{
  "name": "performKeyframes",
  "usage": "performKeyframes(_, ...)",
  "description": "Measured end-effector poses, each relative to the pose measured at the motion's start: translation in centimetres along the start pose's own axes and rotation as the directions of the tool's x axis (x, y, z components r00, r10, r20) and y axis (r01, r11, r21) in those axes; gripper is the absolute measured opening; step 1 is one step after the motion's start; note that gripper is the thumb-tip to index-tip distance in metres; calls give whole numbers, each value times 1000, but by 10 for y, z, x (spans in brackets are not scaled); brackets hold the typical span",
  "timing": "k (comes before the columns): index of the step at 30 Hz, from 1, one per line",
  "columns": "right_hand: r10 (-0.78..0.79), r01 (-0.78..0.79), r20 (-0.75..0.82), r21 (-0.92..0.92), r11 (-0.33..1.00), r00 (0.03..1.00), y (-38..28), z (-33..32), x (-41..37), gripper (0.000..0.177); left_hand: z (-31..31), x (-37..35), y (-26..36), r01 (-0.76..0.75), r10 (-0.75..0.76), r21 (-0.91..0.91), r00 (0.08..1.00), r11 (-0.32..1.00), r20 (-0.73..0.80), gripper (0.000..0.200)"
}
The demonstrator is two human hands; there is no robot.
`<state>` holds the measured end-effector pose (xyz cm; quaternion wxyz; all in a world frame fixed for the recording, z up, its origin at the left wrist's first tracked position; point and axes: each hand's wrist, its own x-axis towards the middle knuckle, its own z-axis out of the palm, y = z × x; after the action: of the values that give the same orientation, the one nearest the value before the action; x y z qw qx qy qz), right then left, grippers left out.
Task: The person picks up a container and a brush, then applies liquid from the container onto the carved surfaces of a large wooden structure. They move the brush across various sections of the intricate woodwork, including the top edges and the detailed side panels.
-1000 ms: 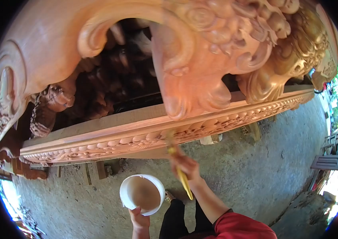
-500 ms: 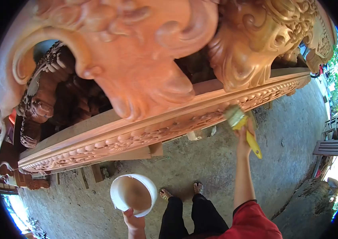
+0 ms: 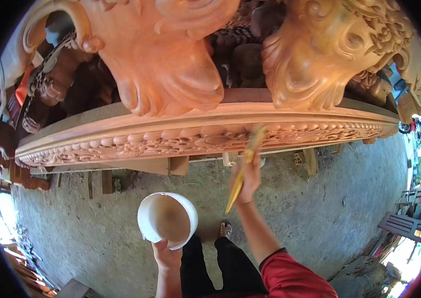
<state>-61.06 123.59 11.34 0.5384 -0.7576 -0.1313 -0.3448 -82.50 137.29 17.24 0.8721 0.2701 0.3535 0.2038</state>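
My right hand (image 3: 248, 178) is wrapped round the yellow handle of a wide paintbrush (image 3: 239, 185). The bristles point up and meet the carved front edge of a long wooden rail (image 3: 185, 141), slightly blurred. Lower on the left, my left hand (image 3: 166, 254) grips the rim of a white bucket (image 3: 145, 218), thumb over the near side. Brownish liquid shows inside the bucket. Above the rail hang large carved wooden scrolls (image 3: 170, 74) with a smooth, shiny surface.
Wooden blocks (image 3: 179, 165) sit beneath the rail on the concrete floor (image 3: 309, 213). A dark slatted piece (image 3: 406, 228) lies at the right. More dark carved wood (image 3: 54, 89) stands behind the rail at the left.
The brush in my right hand has moved left along the rail and turned more upright. The bucket in my left hand sits slightly higher, and the whole view has shifted.
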Motion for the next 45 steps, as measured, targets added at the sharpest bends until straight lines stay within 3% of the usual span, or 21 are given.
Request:
performKeyframes(2, -103, 148, 214, -208, 967, 971, -23, 18, -28, 37, -9, -2, -3, -86, 85, 100, 996, 991, 11, 52)
performKeyframes(3, -100, 145, 225, -196, 970, 969, -34, 25, -36, 37, -15, -5, -1, -93, 93, 100, 996, 991, -5, 52)
performKeyframes(5, 5, -139, 521, 218, 966, 854, -50, 34, -47, 33, -28, -10, 3, -131, 137, 118, 990, 984, -42, 53)
performKeyframes(9, -10, -343, 634, 431, 835, 773, -41, 41, -43, 32, -28, -20, 12, -159, 170, 86, 973, 984, -153, 53)
performKeyframes(11, 382, -767, 698, 384, 514, 606, -5, 25, -34, 30, -30, -22, 15, -184, 195, 80, 968, 980, -158, 52)
performKeyframes(13, 167, -311, 520, 203, 928, 838, 9, -15, 0, 29, -38, -23, 15, -183, 194, 80, 968, 980, -159, 52)
performKeyframes(14, 211, -307, 517, 106, 946, 829, 17, -37, 8, 29, -41, -21, 14, -182, 193, 80, 969, 980, -155, 52)
performKeyframes(15, 48, -170, 413, 264, 949, 910, 43, -56, 2, 28, -43, -20, 14, -185, 196, 79, 968, 979, -157, 52)
performKeyframes(17, 469, -439, 265, -168, 883, 843, 32, -106, 24, 29, -46, -18, 11, -181, 196, 147, 976, 972, -94, 51)
performKeyframes(19, 422, -380, 121, -265, 886, 899, 65, -145, 32, 33, -43, -14, 10, -183, 190, 149, 981, 972, -37, 52)
performKeyframes(21, 459, -443, 31, -212, 871, 888, 98, -184, 31, 39, -31, -10, 9, -141, 138, 157, 990, 977, 35, 53)
performKeyframes(22, 453, -438, 32, -198, 877, 891, 84, -179, 37, 39, -23, -7, 7, -177, 172, 152, 984, 972, 46, 57)
performKeyframes(24, 641, -621, -73, 186, 761, 764, 43, -179, 52, 37, -12, -4, 8, -171, 162, 156, 984, 973, 70, 59)
performKeyframes(29, 581, -565, 55, 326, 758, 812, -51, -129, 57, 31, -4, 1, 14, -94, 80, 140, 991, 986, 106, 63)
performKeyframes(31, 398, -452, 217, 506, 735, 891, -90, -109, 54, 28, -11, 3, 19, -68, 58, 119, 994, 991, 89, 62)
performKeyframes(33, 329, -419, 259, 540, 730, 908, -121, -86, 51, 28, -20, 7, 25, -62, 48, 148, 994, 987, 95, 62)
performKeyframes(35, 148, -508, 568, 553, 660, 810, -153, -61, 46, 26, -34, 11, 36, -48, 31, 172, 994, 984, 101, 65)
performKeyframes(37, 155, -576, 700, 418, 703, 697, -191, -27, 33, 22, -49, 12, 47, -63, 37, 230, 993, 971, 115, 71)
performKeyframes(39, 183, -620, 865, 173, 765, 467, -201, -4, 11, 22, -66, 15, 60, -83, 50, 245, 989, 966, 141, 73)
performKeyframes(40, 159, -591, 891, 140, 794, 426, -202, 8, -2, 20, -74, 18, 67, -113, 64, 270, 981, 956, 184, 75)
performKeyframes(45, 292, -675, 859, 81, 733, 421, -216, 34, -32, 18, -109, 25, 103, -84, 46, 289, 990, 954, 135, 76)
